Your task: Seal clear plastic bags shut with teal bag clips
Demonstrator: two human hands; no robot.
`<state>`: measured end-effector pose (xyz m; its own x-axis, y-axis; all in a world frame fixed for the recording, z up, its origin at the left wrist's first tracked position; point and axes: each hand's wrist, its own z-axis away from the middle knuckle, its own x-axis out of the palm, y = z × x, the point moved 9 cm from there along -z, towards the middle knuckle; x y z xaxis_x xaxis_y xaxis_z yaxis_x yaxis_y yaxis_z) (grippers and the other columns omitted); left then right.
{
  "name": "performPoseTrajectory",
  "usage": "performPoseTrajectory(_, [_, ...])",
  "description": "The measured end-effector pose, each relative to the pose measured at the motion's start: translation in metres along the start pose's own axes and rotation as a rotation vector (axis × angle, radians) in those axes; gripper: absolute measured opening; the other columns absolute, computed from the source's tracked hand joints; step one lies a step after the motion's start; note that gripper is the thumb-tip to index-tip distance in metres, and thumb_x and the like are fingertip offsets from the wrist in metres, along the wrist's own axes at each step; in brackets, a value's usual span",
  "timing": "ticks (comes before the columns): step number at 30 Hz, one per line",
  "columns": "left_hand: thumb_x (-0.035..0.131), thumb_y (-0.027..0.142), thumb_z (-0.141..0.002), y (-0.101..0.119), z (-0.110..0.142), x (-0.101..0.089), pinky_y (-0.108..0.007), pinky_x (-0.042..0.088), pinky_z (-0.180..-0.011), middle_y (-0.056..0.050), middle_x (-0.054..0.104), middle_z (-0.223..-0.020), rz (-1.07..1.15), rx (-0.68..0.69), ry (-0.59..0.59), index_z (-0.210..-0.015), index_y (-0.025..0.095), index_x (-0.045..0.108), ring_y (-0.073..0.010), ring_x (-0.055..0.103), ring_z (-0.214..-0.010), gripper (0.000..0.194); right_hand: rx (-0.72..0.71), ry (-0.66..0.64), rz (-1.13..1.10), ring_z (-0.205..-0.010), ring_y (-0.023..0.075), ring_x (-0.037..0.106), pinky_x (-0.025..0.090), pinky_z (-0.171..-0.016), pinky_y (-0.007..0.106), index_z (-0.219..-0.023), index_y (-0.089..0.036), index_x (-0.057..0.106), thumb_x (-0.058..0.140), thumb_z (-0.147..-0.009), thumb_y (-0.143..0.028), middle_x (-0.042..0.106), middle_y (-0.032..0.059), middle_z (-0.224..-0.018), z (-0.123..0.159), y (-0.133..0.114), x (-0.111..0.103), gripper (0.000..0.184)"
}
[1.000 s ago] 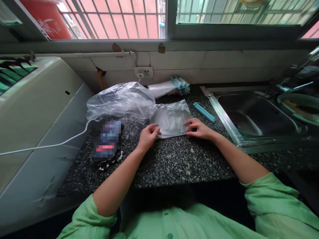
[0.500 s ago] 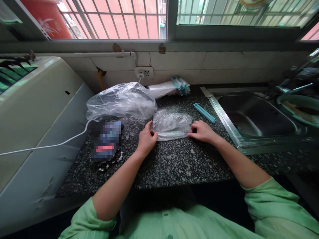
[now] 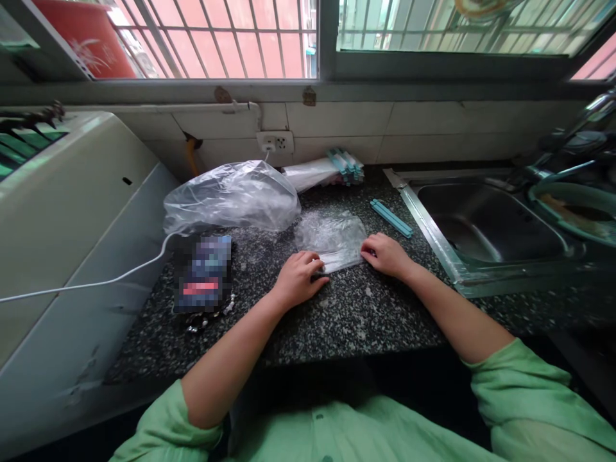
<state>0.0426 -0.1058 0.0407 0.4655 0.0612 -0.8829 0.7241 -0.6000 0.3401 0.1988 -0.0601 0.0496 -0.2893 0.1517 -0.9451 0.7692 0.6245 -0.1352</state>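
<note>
A crinkled clear plastic bag (image 3: 334, 234) lies flat on the dark speckled counter (image 3: 327, 330) in front of me. At its near left corner, my left hand (image 3: 299, 279) has its fingers bent over the edge, with the thumb low beside it. The left fingertips partly cover that corner. My right hand (image 3: 387, 255) is closed on the near right corner, its fingertips curled and partly hidden. Behind the bag and to the right lie light-blue strips (image 3: 391, 218), side by side. A large puffed-up clear plastic bag (image 3: 233, 196) rests at the back left.
A bundle of blue-ended clear plastic pieces (image 3: 344, 168) lies near the wall socket (image 3: 275, 142). On the left are a blurred-out dark item (image 3: 205, 273), a beaded string (image 3: 197, 324) and a white cable (image 3: 120, 277). At right is a metal sink (image 3: 491, 221) holding a basin (image 3: 577, 208).
My left hand has moved right along the bag's near edge, and that left corner now looks drawn in. The right hand stays at the right corner. The view has shifted slightly.
</note>
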Motion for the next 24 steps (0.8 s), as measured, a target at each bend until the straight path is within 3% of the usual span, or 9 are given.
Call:
performPoseTrajectory(3, [0.049, 0.023, -0.084, -0.003, -0.001, -0.003, -0.035, 0.045, -0.08, -0.008, 0.065, -0.091, -0.069, -0.007, 0.043, -0.08, 0.018, 0.065, -0.0201, 0.057, -0.086, 0.016, -0.022, 0.128, 0.002, -0.074, 0.0197, 0.051, 0.041, -0.069, 0.031, -0.078, -0.017, 0.063, 0.057, -0.082, -0.021, 0.062, 0.0071, -0.074, 0.002, -0.004, -0.017, 0.008])
performPoseTrajectory(6, [0.045, 0.02, -0.086, 0.004, -0.002, -0.008, -0.033, 0.044, -0.075, -0.007, 0.065, -0.085, -0.145, 0.021, 0.093, -0.074, 0.018, 0.063, -0.019, 0.058, -0.08, 0.023, -0.149, 0.267, 0.048, -0.079, 0.0204, 0.052, 0.041, -0.071, 0.032, -0.089, -0.016, 0.064, 0.056, -0.084, -0.034, 0.062, 0.0089, -0.084, 0.005, -0.033, -0.032, 0.021])
performPoseTrajectory(8, [0.043, 0.019, -0.086, 0.014, -0.001, -0.012, -0.033, 0.044, -0.073, -0.008, 0.066, -0.085, -0.184, 0.076, 0.119, -0.074, 0.017, 0.063, -0.0193, 0.058, -0.08, 0.024, -0.275, 0.27, 0.137, -0.078, 0.0202, 0.052, 0.04, -0.069, 0.032, -0.093, -0.017, 0.065, 0.056, -0.084, -0.037, 0.063, 0.0085, -0.087, 0.007, -0.061, -0.027, 0.023])
performPoseTrajectory(10, [0.043, 0.019, -0.087, 0.027, 0.002, -0.013, -0.033, 0.043, -0.074, -0.007, 0.067, -0.085, -0.186, 0.159, 0.119, -0.075, 0.017, 0.063, -0.019, 0.058, -0.08, 0.024, -0.349, 0.262, 0.242, -0.071, 0.0178, 0.05, 0.036, -0.062, 0.03, -0.083, -0.018, 0.065, 0.052, -0.087, -0.025, 0.063, 0.0064, -0.08, 0.008, -0.08, -0.017, 0.015])
performPoseTrajectory(12, [0.046, 0.027, -0.087, 0.038, 0.005, -0.012, -0.034, 0.043, -0.077, -0.007, 0.067, -0.088, -0.143, 0.238, 0.103, -0.08, 0.017, 0.064, -0.0189, 0.058, -0.082, 0.021, -0.372, 0.275, 0.299, -0.065, 0.0157, 0.048, 0.034, -0.058, 0.029, -0.073, -0.018, 0.063, 0.047, -0.088, -0.016, 0.061, 0.0048, -0.073, 0.008, -0.087, -0.01, 0.022])
performPoseTrajectory(14, [0.055, 0.041, -0.083, 0.042, 0.008, -0.011, -0.035, 0.042, -0.083, -0.009, 0.067, -0.098, -0.098, 0.275, 0.074, -0.092, 0.017, 0.064, -0.021, 0.058, -0.09, 0.028, -0.379, 0.299, 0.294, -0.064, 0.0147, 0.048, 0.034, -0.058, 0.028, -0.072, -0.018, 0.063, 0.044, -0.089, -0.014, 0.061, 0.0044, -0.072, 0.009, -0.086, -0.008, 0.025])
performPoseTrajectory(16, [0.063, 0.052, -0.073, 0.04, 0.008, -0.009, -0.038, 0.04, -0.091, -0.012, 0.064, -0.11, -0.09, 0.265, 0.042, -0.108, 0.017, 0.061, -0.0251, 0.056, -0.102, 0.05, -0.367, 0.317, 0.256, -0.065, 0.0142, 0.05, 0.037, -0.06, 0.026, -0.074, -0.018, 0.063, 0.043, -0.09, -0.015, 0.062, 0.0046, -0.074, 0.009, -0.078, -0.009, 0.026])
performPoseTrajectory(19, [0.066, 0.056, -0.068, 0.032, 0.01, -0.009, -0.042, 0.035, -0.098, -0.013, 0.059, -0.121, -0.067, 0.244, -0.001, -0.123, 0.018, 0.054, -0.0281, 0.052, -0.111, 0.068, -0.345, 0.302, 0.176, -0.07, 0.0141, 0.053, 0.041, -0.064, 0.024, -0.076, -0.017, 0.063, 0.042, -0.09, -0.015, 0.063, 0.0049, -0.077, 0.009, -0.062, -0.011, 0.026])
performPoseTrajectory(24, [0.046, 0.042, -0.086, 0.001, 0.009, -0.032, -0.04, 0.037, -0.097, -0.009, 0.063, -0.117, 0.05, 0.092, 0.13, -0.121, 0.019, 0.055, -0.0234, 0.053, -0.11, 0.043, -0.381, 0.165, 0.088, -0.082, 0.0151, 0.057, 0.046, -0.071, 0.025, -0.081, -0.018, 0.064, 0.043, -0.087, -0.01, 0.066, 0.0065, -0.089, 0.01, -0.042, -0.004, 0.023])
